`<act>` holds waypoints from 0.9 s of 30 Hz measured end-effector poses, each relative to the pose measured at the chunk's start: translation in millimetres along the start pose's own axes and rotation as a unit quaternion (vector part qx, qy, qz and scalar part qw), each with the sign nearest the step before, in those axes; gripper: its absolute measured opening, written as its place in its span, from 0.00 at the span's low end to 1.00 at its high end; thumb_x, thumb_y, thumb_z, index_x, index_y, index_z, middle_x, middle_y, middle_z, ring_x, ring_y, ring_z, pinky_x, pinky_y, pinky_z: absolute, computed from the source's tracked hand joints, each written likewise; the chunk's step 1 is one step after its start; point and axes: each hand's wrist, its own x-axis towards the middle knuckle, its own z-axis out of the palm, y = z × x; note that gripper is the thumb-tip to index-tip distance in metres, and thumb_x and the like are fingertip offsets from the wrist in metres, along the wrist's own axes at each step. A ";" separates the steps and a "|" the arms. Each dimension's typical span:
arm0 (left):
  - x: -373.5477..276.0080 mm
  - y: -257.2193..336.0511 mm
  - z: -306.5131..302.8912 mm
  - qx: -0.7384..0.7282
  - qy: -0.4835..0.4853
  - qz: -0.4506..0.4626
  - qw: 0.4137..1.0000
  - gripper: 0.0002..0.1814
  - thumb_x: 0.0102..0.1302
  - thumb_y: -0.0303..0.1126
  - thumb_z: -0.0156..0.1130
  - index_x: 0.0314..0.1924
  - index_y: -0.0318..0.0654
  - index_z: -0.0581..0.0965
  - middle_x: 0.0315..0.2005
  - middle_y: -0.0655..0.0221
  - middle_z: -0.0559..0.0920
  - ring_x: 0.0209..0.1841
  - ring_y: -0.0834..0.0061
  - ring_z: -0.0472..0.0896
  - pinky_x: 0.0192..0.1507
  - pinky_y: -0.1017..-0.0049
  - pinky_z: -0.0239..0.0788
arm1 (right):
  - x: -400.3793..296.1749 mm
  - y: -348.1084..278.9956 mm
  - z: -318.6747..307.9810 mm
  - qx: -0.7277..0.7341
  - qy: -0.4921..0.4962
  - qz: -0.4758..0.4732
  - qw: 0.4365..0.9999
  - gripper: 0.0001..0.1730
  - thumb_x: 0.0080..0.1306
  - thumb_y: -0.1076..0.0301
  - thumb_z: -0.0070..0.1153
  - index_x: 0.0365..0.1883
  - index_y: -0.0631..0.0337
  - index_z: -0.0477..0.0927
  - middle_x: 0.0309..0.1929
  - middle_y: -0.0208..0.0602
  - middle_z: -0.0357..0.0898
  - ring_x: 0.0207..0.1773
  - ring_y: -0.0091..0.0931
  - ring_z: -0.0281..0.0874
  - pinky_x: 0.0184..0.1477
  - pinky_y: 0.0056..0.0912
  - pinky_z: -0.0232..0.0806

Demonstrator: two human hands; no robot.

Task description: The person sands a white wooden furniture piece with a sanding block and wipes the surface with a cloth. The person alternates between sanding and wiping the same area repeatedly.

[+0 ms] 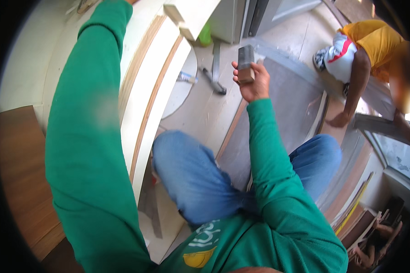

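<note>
My right hand [254, 83] grips a small block [246, 63], dark grey over most of its length and bare brown at the near end. It is held up above the floor, beyond my bent knees. My left arm stretches forward along white panels [150, 82] with exposed wood-coloured edges. Only a sliver of my left hand [131, 1] shows at the top rim, so its fingers are hidden. A large grey-brown board [276, 112] lies under and beyond my right forearm.
A dark, blurred tool [214, 82] and a metal strip [216, 59] lie on the floor. At right, a person in a yellow top [376, 41] bends low, a hand on a board. Brown wood panels [24, 170] stand at left. Long strips [353, 204] lean at lower right.
</note>
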 end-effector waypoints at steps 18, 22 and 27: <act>40.3 -23.1 -20.9 -0.260 -0.104 -0.154 0.948 0.37 0.84 0.62 0.52 0.51 0.26 0.83 0.48 0.48 0.89 0.52 0.53 0.85 0.61 0.58 0.74 | 32.3 71.7 -72.6 -0.686 0.166 -0.397 0.587 0.46 0.67 0.62 0.65 0.80 0.70 0.64 0.61 0.61 0.77 0.62 0.55 0.79 0.65 0.55 0.73; -5.6 9.9 -9.6 -0.075 -0.019 -0.001 0.997 0.36 0.85 0.62 0.50 0.48 0.29 0.83 0.43 0.52 0.87 0.48 0.57 0.82 0.58 0.60 0.73 | 39.9 69.1 -78.1 -0.781 0.076 -0.230 0.576 0.44 0.66 0.63 0.67 0.78 0.70 0.68 0.62 0.58 0.79 0.61 0.53 0.79 0.64 0.55 0.72; 4.7 1.8 -2.4 -0.075 -0.025 -0.009 0.997 0.35 0.86 0.61 0.48 0.46 0.30 0.82 0.42 0.53 0.86 0.46 0.58 0.81 0.57 0.59 0.73 | 46.5 77.6 -82.8 -0.756 0.103 -0.290 0.577 0.43 0.67 0.63 0.66 0.78 0.70 0.68 0.62 0.57 0.79 0.64 0.53 0.77 0.69 0.56 0.69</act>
